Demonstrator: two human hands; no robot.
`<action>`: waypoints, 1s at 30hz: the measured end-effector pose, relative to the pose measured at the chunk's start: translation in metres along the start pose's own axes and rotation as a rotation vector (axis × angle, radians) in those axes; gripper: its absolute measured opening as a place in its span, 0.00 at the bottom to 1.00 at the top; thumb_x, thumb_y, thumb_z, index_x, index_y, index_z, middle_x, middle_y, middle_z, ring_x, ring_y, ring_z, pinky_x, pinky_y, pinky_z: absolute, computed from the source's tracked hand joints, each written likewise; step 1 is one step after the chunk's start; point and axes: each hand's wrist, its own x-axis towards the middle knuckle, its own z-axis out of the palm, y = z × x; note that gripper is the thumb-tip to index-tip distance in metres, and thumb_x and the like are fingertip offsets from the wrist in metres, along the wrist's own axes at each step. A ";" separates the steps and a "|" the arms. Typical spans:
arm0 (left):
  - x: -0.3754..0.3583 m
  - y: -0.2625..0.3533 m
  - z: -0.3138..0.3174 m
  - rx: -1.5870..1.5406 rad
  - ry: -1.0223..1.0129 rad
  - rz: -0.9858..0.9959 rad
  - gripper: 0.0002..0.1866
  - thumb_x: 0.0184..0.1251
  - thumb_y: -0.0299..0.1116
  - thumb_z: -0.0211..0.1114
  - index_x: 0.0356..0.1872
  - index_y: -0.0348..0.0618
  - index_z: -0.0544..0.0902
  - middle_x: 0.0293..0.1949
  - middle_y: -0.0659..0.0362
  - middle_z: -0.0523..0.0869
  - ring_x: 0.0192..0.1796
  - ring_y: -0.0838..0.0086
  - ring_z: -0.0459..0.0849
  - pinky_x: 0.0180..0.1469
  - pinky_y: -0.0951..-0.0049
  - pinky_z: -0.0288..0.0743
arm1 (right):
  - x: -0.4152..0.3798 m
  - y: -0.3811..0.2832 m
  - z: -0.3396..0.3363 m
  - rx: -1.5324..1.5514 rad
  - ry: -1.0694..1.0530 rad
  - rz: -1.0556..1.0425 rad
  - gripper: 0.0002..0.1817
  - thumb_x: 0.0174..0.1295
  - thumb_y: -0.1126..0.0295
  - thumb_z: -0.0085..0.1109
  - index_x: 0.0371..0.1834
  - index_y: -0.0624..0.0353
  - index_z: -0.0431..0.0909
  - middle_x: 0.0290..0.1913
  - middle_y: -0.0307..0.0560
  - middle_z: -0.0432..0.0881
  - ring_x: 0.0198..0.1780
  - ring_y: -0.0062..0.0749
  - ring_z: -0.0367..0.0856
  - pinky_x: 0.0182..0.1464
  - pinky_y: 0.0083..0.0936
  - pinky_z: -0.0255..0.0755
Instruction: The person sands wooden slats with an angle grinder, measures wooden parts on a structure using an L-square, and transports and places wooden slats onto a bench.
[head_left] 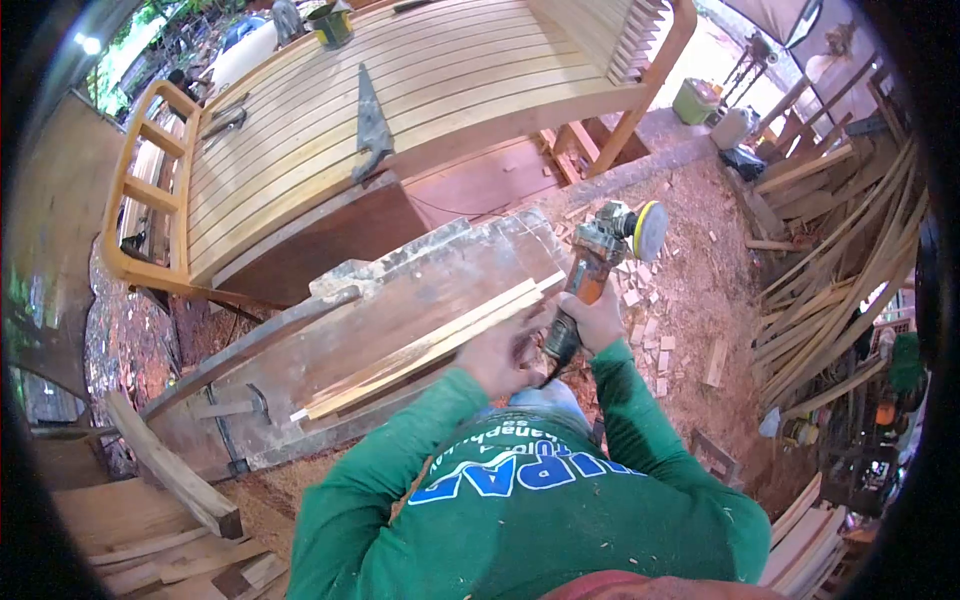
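Observation:
An angle grinder [592,262] with a yellow disc [650,231] is tilted up in front of my body, disc end away from me. My right hand [598,318] is wrapped round its body. At the dark rear end of the grinder, my left hand [497,352] has its fingers curled in against it; part of the grip is hidden. Just beyond my left hand, pale wood strips [420,350] lie lengthwise on the workbench [300,365].
A slatted wooden bench [300,150] stands beyond the workbench, with a handsaw [371,120] on it. A hammer [260,402] lies at the left. Wood offcuts [648,345] and sawdust cover the floor. Long bent strips [840,280] are piled at right; a timber beam [175,465] lies lower left.

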 end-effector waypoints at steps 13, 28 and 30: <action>-0.086 -0.092 0.044 -0.960 -0.624 -0.114 0.31 0.52 0.24 0.81 0.59 0.41 0.78 0.48 0.54 0.90 0.53 0.69 0.88 0.57 0.64 0.83 | -0.067 -0.018 0.091 0.512 -0.470 0.321 0.23 0.63 0.67 0.65 0.58 0.62 0.71 0.39 0.49 0.84 0.35 0.36 0.86 0.40 0.37 0.86; -0.181 -0.150 -0.006 -0.033 0.194 0.194 0.23 0.59 0.33 0.73 0.55 0.37 0.82 0.49 0.46 0.88 0.48 0.57 0.90 0.51 0.62 0.84 | -0.093 -0.004 0.144 -0.553 -0.475 0.181 0.23 0.60 0.71 0.71 0.58 0.66 0.77 0.46 0.42 0.86 0.43 0.25 0.84 0.49 0.27 0.80; -0.225 -0.157 -0.085 -0.183 0.249 0.097 0.21 0.59 0.34 0.74 0.53 0.39 0.85 0.52 0.45 0.87 0.48 0.55 0.90 0.52 0.61 0.83 | -0.115 -0.001 0.157 -0.584 -0.518 0.104 0.27 0.57 0.70 0.75 0.59 0.66 0.78 0.50 0.46 0.87 0.51 0.27 0.85 0.58 0.28 0.78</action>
